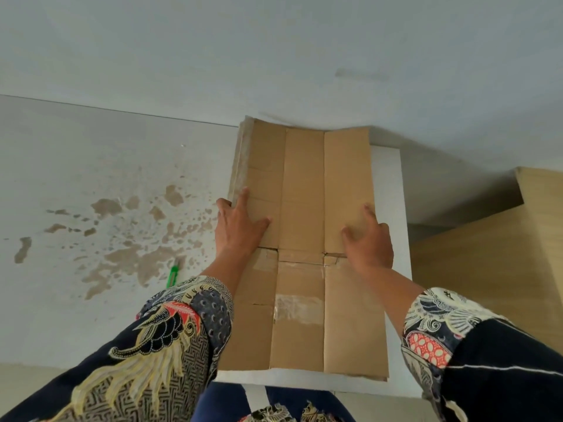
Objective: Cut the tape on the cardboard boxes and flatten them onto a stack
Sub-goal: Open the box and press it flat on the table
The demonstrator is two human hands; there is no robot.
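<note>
**Desk:** What are you seeing right now?

**Me:** I'm looking down at a flattened cardboard box (304, 239) lying on a white table (393, 300), with its far end reaching the wall. The left hand (237, 226) is pressing on the box's left panel, fingers spread and mostly straight, with the outer fingers wrapping over the left edge. The right hand (370, 239) is pressing palm-down on the right panel, fingers relaxed. Neither one is gripping a tool.

**Desk:** So which step are we in?

**Me:** I'm judging it as the flattening step. The flaps are lying open, and clear tape remnants (300, 309) are clinging to the near middle panel, so the cutting on this one looks done. There seem to be more layers under the left edge, so it may be sitting on a stack already, though I can't tell for sure.

**Desk:** Where's the cutter?

**Me:** A green utility knife (173, 274) is lying on the stained surface (91, 178) to the left, partly hidden by the left sleeve (182, 324).

**Desk:** And next?

**Me:** I'm thinking even pressure along the creases, squaring the edges, then reaching for that knife if another box is waiting. I'm not seeing one clearly here.
</note>
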